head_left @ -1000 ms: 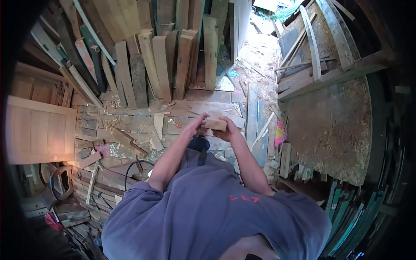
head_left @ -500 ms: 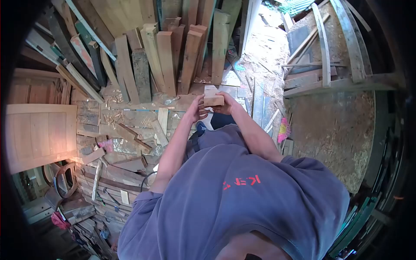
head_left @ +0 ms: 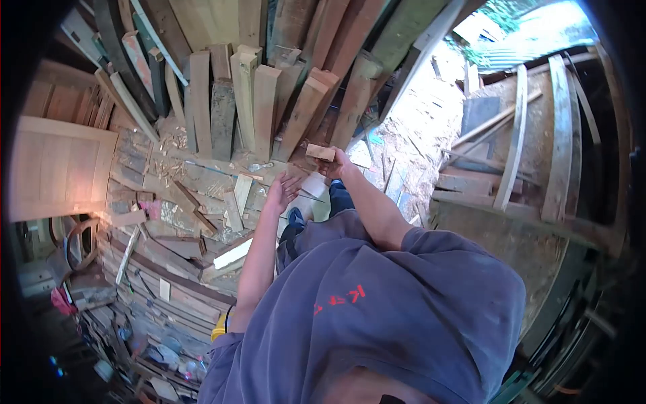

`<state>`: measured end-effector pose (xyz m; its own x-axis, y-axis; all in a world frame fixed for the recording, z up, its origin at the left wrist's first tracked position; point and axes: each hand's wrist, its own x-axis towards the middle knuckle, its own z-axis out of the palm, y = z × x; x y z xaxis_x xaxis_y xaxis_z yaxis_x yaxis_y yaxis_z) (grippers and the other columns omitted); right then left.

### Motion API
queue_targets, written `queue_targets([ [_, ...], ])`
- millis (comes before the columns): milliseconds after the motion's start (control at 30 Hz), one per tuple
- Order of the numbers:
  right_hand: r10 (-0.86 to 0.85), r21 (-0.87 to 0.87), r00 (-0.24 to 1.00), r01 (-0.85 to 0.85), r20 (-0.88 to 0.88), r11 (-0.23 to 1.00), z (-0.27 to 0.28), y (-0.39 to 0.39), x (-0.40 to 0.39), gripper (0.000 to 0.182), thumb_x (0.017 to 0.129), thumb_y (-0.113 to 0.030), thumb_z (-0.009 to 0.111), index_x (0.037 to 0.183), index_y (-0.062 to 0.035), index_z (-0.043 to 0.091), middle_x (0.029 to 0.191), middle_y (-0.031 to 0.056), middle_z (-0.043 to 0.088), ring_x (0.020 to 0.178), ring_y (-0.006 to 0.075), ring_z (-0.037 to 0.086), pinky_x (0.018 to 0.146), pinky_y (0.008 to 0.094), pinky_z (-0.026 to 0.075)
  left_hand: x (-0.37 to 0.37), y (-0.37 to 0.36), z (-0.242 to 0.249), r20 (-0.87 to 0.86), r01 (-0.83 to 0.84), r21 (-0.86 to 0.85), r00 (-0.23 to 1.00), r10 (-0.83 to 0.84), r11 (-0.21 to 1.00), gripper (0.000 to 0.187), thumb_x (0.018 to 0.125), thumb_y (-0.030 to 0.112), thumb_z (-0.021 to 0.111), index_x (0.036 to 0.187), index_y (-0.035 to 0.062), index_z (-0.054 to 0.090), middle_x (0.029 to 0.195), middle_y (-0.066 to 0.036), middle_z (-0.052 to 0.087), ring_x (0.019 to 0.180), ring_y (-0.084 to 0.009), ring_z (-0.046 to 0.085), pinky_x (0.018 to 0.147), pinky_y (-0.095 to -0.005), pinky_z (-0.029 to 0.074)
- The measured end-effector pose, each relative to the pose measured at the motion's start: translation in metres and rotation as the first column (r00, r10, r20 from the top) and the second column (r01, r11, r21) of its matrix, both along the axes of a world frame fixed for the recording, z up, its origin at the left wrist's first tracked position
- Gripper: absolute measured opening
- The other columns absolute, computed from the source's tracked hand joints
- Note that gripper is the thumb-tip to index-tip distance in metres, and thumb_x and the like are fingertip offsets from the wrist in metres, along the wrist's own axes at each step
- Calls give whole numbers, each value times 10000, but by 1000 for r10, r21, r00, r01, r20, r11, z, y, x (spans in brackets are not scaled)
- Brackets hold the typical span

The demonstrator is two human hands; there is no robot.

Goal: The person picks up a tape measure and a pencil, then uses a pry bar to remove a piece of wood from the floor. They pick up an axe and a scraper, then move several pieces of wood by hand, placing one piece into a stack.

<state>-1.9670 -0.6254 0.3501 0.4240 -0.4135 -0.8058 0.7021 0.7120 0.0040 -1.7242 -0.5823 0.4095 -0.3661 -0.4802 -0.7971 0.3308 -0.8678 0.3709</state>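
Near leaning planks point(head_left: 266, 111), the right hand point(head_left: 338, 165) grips a wooden block point(head_left: 320, 153), left hand point(head_left: 285, 190) spread.

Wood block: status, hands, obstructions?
Right hand holds wood block. Left hand open, apart from block. Leaning planks beyond; none seen blocking the hands.

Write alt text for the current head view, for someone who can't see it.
A person's right hand holds a wooden block, while the left hand is open and apart from it. The person wears a greyish shirt; long timbers stand ahead, with wood scraps scattered to the left.
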Motion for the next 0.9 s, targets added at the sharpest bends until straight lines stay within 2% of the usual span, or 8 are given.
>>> queue_targets([
  [100,0,95,1000,1,-10,995,-16,-34,-16,270,769,-310,496,808,-78,629,770,104,643,633,223,585,564,331,401,-6,-5,5,72,-92,34,993,89,995,614,901,418,438,1357,27,309,1237,-102,549,914,-236,555,778,-315,427],
  [200,82,-49,988,-77,128,996,-52,-65,-46,310,789,-342,480,837,-74,627,775,96,641,632,216,579,556,336,410,-18,-10,8,131,-173,53,978,165,984,607,904,398,437,1352,10,304,1245,-107,543,899,-235,552,773,-311,431],
  [333,-93,158,987,72,132,985,-20,-119,-72,485,834,-471,399,994,-41,555,867,151,637,754,266,623,644,364,468,-44,-20,9,157,-227,107,965,209,968,590,907,387,428,1344,8,312,1232,-100,554,907,-230,545,772,-308,428],
  [433,-39,205,998,27,55,978,-17,-152,-102,659,833,-565,316,1106,10,484,1011,223,602,895,331,606,730,396,472,-67,-32,9,151,-217,106,968,200,970,568,916,380,406,1342,14,321,1237,-91,553,918,-226,542,776,-304,424],
  [567,-139,176,989,146,-50,973,-4,-169,-143,847,836,-656,196,1281,46,361,1208,256,503,1008,343,540,812,429,434,-94,-56,11,136,-201,99,973,187,975,540,929,368,379,1336,16,339,1259,-73,540,918,-216,540,777,-296,422],
  [767,40,46,944,-27,-328,999,-40,-147,-189,662,858,-469,356,1241,68,403,1147,235,548,977,359,564,881,455,442,-120,-81,12,100,-202,38,975,197,979,543,923,377,390,1323,11,349,1271,-73,528,890,-208,550,762,-291,433],
  [867,184,85,879,-163,-440,983,-37,-122,-203,555,821,-419,428,1139,34,462,1157,201,548,948,307,569,825,418,455,-124,-80,9,91,-213,25,973,210,977,549,920,382,396,1323,11,348,1266,-74,531,886,-206,551,753,-287,437],
  [900,186,86,891,-164,-414,983,-30,-115,-207,471,791,-371,525,1049,21,481,1057,198,590,871,305,593,794,411,475,-124,-80,6,87,-217,20,973,215,976,551,919,384,397,1322,12,348,1264,-74,532,884,-205,551,750,-285,438],
])
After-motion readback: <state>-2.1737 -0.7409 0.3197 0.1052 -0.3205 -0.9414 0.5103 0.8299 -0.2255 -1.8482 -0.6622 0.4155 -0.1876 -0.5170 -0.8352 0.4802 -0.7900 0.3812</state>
